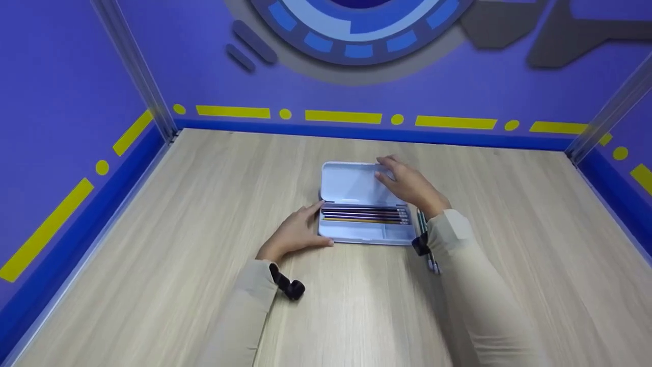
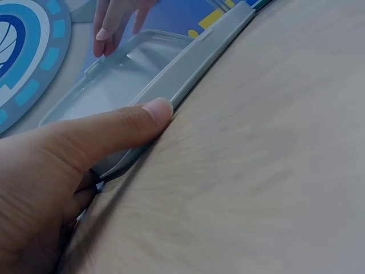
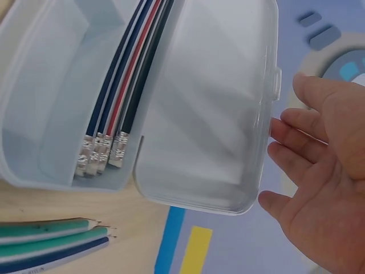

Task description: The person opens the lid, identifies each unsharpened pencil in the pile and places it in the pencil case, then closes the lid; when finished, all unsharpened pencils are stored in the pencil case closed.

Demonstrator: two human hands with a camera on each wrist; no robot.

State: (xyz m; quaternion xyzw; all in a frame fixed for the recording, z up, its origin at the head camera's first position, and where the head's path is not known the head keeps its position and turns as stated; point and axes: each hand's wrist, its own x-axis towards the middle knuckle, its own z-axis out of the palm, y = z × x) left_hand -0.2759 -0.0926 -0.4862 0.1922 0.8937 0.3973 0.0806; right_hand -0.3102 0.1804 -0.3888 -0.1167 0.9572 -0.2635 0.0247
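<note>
A pale plastic pencil case [image 1: 351, 233] lies on the table with its lid [image 1: 346, 183] raised at the back. Several pencils [image 1: 364, 215] lie side by side in its rear compartment, eraser ends to the right. My left hand [image 1: 295, 230] holds the case's left end, the thumb [image 2: 134, 125] pressed on the front wall and the fingers partly hidden behind. At the lid's upper right edge is my right hand [image 1: 410, 184], fingers loosely extended; the right wrist view shows its fingertips [image 3: 279, 128] at the rim, holding nothing.
Several loose pencils [image 3: 51, 242], green and dark blue, lie on the table just right of the case, partly under the right forearm. Blue panels [image 1: 331, 97] with yellow marks wall the wooden table [image 1: 204, 214] at the back and sides.
</note>
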